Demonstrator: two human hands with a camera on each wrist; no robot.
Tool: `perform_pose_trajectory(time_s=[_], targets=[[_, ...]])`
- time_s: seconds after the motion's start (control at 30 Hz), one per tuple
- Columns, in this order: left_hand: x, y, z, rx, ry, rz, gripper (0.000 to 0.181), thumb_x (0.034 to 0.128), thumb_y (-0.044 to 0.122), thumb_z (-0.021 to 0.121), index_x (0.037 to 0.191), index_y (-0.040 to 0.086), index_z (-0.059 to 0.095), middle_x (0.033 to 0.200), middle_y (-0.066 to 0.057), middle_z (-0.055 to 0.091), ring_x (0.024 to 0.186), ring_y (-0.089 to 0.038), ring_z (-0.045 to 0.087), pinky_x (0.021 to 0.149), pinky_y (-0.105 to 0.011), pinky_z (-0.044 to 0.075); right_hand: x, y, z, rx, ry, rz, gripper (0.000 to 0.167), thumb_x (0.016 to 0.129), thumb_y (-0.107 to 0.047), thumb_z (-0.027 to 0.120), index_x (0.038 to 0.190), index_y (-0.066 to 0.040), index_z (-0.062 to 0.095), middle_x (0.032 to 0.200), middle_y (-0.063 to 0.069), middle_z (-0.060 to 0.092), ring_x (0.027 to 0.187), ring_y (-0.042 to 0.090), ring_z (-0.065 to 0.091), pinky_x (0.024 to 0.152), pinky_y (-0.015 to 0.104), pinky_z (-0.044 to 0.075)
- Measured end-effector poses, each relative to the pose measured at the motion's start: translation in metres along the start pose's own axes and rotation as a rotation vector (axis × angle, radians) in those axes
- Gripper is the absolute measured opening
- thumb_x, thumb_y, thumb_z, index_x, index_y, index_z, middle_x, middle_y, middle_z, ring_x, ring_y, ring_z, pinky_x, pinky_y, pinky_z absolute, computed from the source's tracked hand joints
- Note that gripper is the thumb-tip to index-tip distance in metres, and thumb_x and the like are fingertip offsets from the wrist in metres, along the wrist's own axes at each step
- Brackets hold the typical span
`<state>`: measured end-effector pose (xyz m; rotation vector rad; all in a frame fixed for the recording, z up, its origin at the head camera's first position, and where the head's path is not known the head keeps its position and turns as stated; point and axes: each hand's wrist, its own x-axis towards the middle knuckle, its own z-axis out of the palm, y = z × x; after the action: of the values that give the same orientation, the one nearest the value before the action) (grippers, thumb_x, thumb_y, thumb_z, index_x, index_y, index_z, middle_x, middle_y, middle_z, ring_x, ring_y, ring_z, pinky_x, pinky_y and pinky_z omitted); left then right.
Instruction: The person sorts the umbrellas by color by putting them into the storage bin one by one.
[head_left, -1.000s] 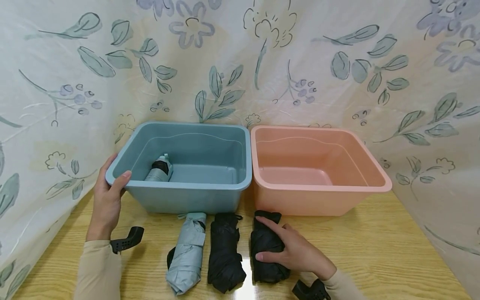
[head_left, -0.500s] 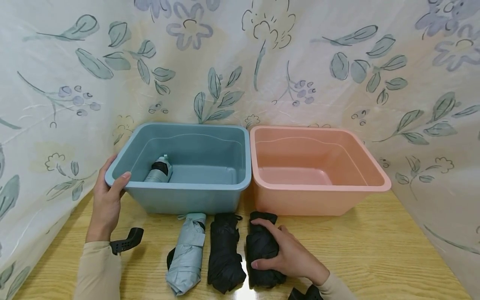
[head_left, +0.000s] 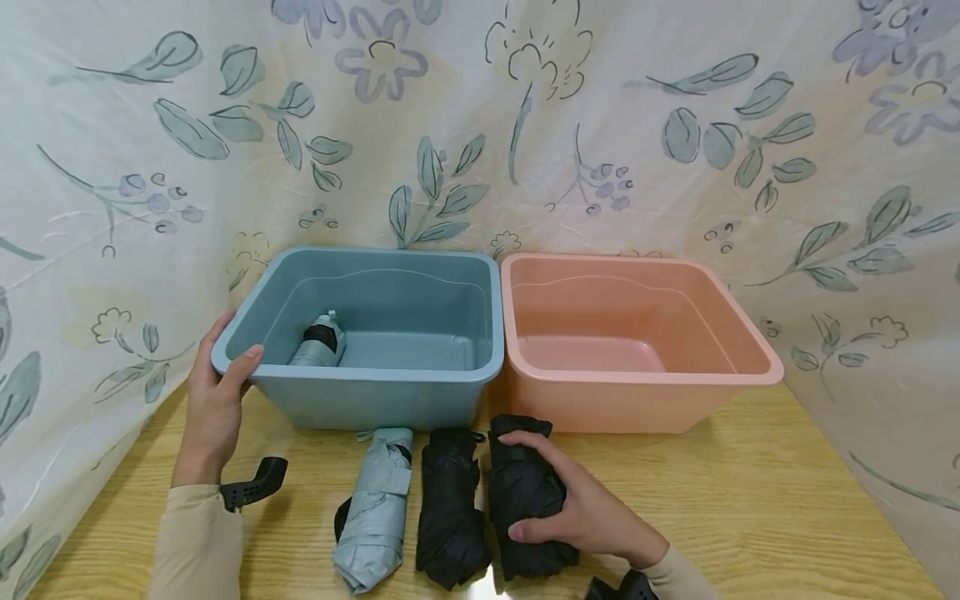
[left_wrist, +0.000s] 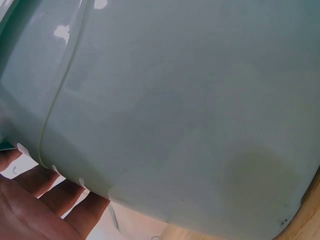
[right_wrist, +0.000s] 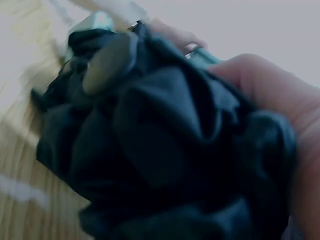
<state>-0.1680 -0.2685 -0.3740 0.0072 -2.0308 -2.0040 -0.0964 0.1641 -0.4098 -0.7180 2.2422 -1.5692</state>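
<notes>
My left hand [head_left: 213, 400] holds the left front corner of the blue plastic bin [head_left: 375, 404], thumb over the rim and fingers on the outside; the left wrist view shows the fingers against the bin's wall [left_wrist: 175, 110]. A folded light-blue umbrella [head_left: 318, 343] with a black band lies inside that bin. In front of the bins, my right hand [head_left: 592, 508] grips a folded black umbrella [head_left: 525, 487], thumb and fingers around it. The right wrist view shows its bunched black fabric [right_wrist: 165, 135], blurred. Left of it lie another black umbrella [head_left: 452, 517] and a light-blue one [head_left: 373, 508].
A pink plastic bin [head_left: 600, 404] stands right beside the blue one, its inside bare where visible. Both bins rest on a wood-grain table [head_left: 787, 500]. A flowered cloth [head_left: 570, 150] rises behind and along the sides.
My right hand has closed further around the black umbrella. That umbrella has shifted a little left, its far end now slightly higher in view. My left hand keeps its place on the blue bin.
</notes>
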Motion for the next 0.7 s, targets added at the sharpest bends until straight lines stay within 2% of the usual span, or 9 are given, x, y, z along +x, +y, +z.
perform_pose_trajectory(time_s=[0.1, 0.2, 0.4, 0.5, 0.63, 0.7], targets=[[0.0, 0.0, 0.0, 0.004, 0.001, -0.005, 0.063, 0.1052, 0.029, 0.056, 0.161, 0.033, 0.026, 0.161, -0.01, 0.022, 0.139, -0.027, 0.028, 0.114, -0.033, 0.03, -0.003, -0.007, -0.004, 0.114, -0.045, 0.001, 0.081, 0.088, -0.014, 0.081, 0.154, -0.029, 0.037, 0.15, 0.008, 0.042, 0.12, 0.029, 0.058, 0.094, 0.038, 0.051], [-0.001, 0.0, 0.0, 0.005, 0.0, -0.011, 0.063, 0.1054, 0.029, 0.055, 0.161, 0.034, 0.025, 0.162, -0.01, 0.021, 0.14, -0.027, 0.028, 0.118, -0.045, 0.023, -0.007, -0.013, -0.007, 0.164, -0.047, -0.01, 0.081, 0.088, -0.009, 0.079, 0.155, -0.028, 0.037, 0.152, 0.009, 0.039, 0.12, 0.03, 0.058, 0.094, 0.039, 0.053], [-0.001, 0.0, 0.0, 0.009, 0.0, -0.018, 0.064, 0.1054, 0.03, 0.055, 0.161, 0.035, 0.024, 0.163, -0.01, 0.02, 0.141, -0.028, 0.027, 0.119, -0.05, 0.02, -0.014, -0.027, -0.013, 0.219, -0.018, -0.081, 0.084, 0.088, 0.0, 0.076, 0.157, -0.02, 0.034, 0.147, 0.017, 0.04, 0.116, 0.032, 0.06, 0.088, 0.045, 0.056], [-0.001, 0.0, 0.001, 0.008, 0.003, -0.017, 0.063, 0.1053, 0.03, 0.055, 0.161, 0.035, 0.025, 0.162, -0.01, 0.021, 0.14, -0.028, 0.027, 0.119, -0.047, 0.022, -0.017, -0.039, -0.02, 0.221, -0.007, -0.116, 0.086, 0.087, 0.004, 0.075, 0.158, -0.017, 0.031, 0.146, 0.02, 0.041, 0.118, 0.03, 0.059, 0.089, 0.044, 0.056], [-0.001, 0.001, 0.0, -0.001, 0.002, -0.005, 0.063, 0.1052, 0.028, 0.056, 0.161, 0.033, 0.026, 0.161, -0.011, 0.022, 0.139, -0.028, 0.028, 0.117, -0.043, 0.025, -0.016, -0.057, -0.034, 0.255, -0.024, -0.164, 0.088, 0.086, 0.009, 0.072, 0.158, -0.013, 0.026, 0.142, 0.023, 0.044, 0.118, 0.032, 0.06, 0.087, 0.048, 0.056], [-0.002, 0.001, 0.0, -0.005, -0.001, -0.003, 0.063, 0.1052, 0.028, 0.056, 0.161, 0.033, 0.026, 0.161, -0.011, 0.022, 0.139, -0.028, 0.028, 0.118, -0.046, 0.023, -0.015, -0.067, -0.043, 0.277, -0.036, -0.186, 0.088, 0.086, 0.012, 0.069, 0.158, -0.011, 0.024, 0.141, 0.025, 0.044, 0.115, 0.035, 0.061, 0.083, 0.052, 0.057]])
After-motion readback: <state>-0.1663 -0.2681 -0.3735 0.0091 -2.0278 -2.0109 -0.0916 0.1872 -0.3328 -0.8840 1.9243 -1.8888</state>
